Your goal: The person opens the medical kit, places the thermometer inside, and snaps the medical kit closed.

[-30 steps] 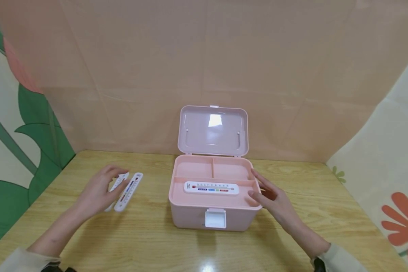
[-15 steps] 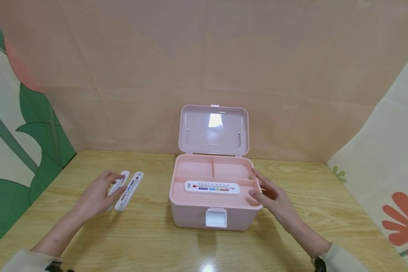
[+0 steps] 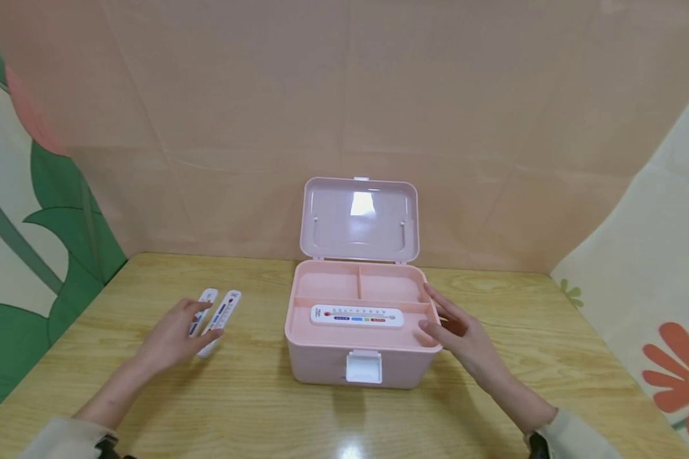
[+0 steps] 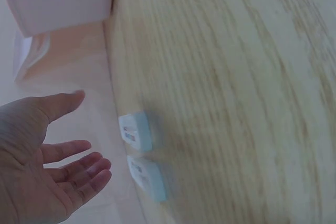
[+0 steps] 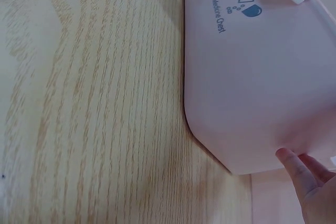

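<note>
A pink medicine chest (image 3: pixel 356 366) stands on the table with its lid (image 3: pixel 358 223) raised. A white strip thermometer (image 3: pixel 357 317) lies across the front compartment of its tray. To the left, two more strip thermometers lie side by side on the table, a left one (image 3: pixel 208 296) and a right one (image 3: pixel 229 303). My left hand (image 3: pixel 169 336) hovers over their near ends, covering them partly; the left wrist view shows its fingers spread apart from both thermometers (image 4: pixel 135 131). My right hand (image 3: pixel 471 347) rests its fairly straight fingers (image 5: pixel 296 169) against the chest's right side.
A white clasp (image 3: pixel 364 368) hangs on the chest's front. Two rear compartments (image 3: pixel 327 280) sit behind the tray's divider. The wooden table (image 3: pixel 252 408) ends at a plain backdrop, with flower-printed sheets at both sides.
My left hand has shifted slightly right, with the thumb now across the right thermometer's lower part. The right hand and the chest stay in place.
</note>
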The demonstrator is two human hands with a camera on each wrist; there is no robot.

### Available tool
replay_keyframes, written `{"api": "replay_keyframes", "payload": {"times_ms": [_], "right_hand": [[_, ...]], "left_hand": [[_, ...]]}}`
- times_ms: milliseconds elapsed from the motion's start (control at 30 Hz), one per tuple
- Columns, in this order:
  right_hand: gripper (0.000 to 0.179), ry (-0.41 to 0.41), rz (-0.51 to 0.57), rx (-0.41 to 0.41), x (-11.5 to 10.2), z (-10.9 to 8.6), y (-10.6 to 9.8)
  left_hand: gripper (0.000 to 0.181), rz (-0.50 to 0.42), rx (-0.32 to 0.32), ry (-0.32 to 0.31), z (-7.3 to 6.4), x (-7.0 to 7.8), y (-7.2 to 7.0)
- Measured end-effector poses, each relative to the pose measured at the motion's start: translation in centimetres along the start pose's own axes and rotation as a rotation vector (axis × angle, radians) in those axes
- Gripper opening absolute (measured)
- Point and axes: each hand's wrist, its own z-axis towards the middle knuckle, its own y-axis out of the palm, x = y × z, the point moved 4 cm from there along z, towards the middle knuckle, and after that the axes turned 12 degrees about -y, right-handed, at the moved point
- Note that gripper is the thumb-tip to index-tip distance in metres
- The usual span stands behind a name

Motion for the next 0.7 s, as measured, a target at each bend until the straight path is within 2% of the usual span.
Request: {"api": "replay_keyframes", "payload": {"times_ms": [300,467,700], "right_hand": [[0.06,-0.005,0.012,0.002,0.1,0.0,0.0],[0.06,0.001,0.016,-0.001,0.0,0.0,0.1],[0.06,-0.007,0.023,-0.002,-0.1,0.0,0.1]], "left_hand": [[0.073,0.012,-0.064,-0.067,0.6,-0.6,1.4],[0.077,0.022,-0.086,-0.068,0.7,-0.9,1.9],[0.077,0.063,-0.084,-0.055,0.6,-0.9,2.3]]}}
